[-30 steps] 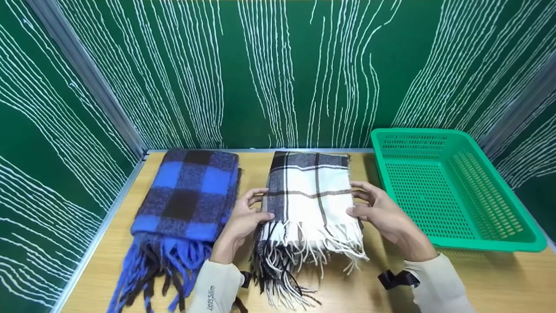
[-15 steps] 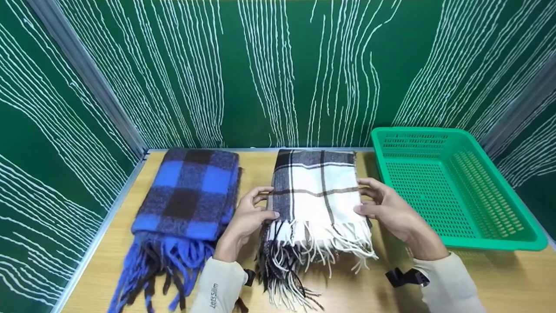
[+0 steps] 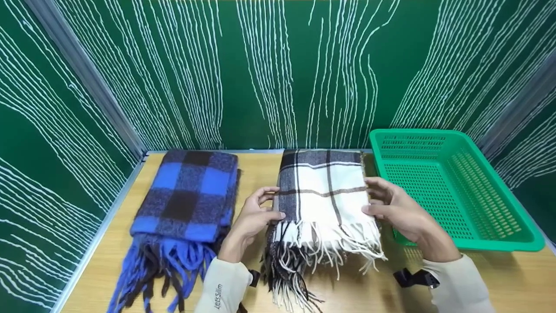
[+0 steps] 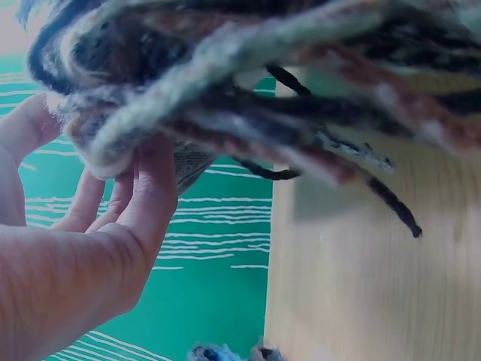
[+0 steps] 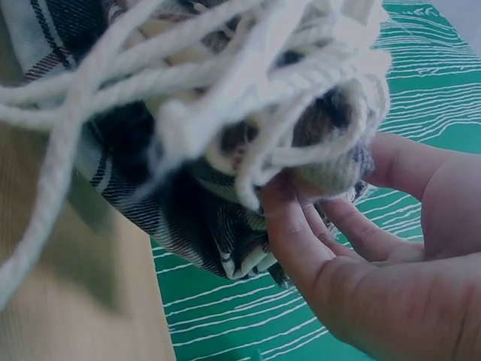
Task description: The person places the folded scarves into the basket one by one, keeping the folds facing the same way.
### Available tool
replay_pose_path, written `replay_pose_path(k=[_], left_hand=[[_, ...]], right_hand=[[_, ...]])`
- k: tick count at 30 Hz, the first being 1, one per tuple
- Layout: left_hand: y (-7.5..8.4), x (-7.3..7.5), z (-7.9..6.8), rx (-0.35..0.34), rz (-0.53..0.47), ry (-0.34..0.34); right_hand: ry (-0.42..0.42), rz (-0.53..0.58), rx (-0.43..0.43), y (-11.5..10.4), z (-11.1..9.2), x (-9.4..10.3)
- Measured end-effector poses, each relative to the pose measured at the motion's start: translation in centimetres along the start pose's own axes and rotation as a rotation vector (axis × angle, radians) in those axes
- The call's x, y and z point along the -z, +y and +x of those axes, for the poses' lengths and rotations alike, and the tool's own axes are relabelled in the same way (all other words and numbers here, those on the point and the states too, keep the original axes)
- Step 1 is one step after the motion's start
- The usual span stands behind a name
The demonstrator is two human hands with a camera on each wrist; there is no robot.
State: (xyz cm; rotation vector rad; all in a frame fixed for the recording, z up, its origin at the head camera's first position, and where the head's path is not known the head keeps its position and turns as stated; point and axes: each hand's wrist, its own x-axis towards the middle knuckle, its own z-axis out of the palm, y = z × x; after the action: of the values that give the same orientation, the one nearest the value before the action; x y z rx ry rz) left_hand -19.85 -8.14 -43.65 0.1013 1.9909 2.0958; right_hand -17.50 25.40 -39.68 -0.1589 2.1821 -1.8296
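Observation:
A folded white, black and brown plaid scarf [image 3: 321, 191] with long fringe is held between both hands in the head view. My left hand [image 3: 251, 219] grips its left edge, thumb on top and fingers beneath. On the opposite edge my right hand [image 3: 406, 217] pinches it the same way. In the left wrist view, fringe strands [image 4: 225, 75] hang over the left fingers. Through the right wrist view, the scarf's layered edge [image 5: 331, 150] sits between thumb and fingers, and its underside sags lower. A folded blue and black checked scarf [image 3: 182, 195] lies left of my left hand.
A green perforated plastic basket [image 3: 508, 243] stands right of my right hand, close to it. Green walls with white lines [image 3: 260, 74] enclose the back and sides of the wooden table [image 3: 108, 261].
Both hands have moved a little to the right, carrying the white plaid scarf with them toward the basket. The blue scarf and the basket stay where they were.

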Motion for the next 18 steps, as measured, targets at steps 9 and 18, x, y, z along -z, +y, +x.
replay_pose_path(k=[9,18], left_hand=[[0.8,-1.1,-0.2,-0.032,-0.03,-0.013],[1.7,-2.1,-0.4,-0.051,-0.051,-0.014]], right_hand=[[0.001,0.002,0.002,-0.6,-0.6,1.0],[0.002,0.011,0.022,-1.3,-1.3,2.0]])
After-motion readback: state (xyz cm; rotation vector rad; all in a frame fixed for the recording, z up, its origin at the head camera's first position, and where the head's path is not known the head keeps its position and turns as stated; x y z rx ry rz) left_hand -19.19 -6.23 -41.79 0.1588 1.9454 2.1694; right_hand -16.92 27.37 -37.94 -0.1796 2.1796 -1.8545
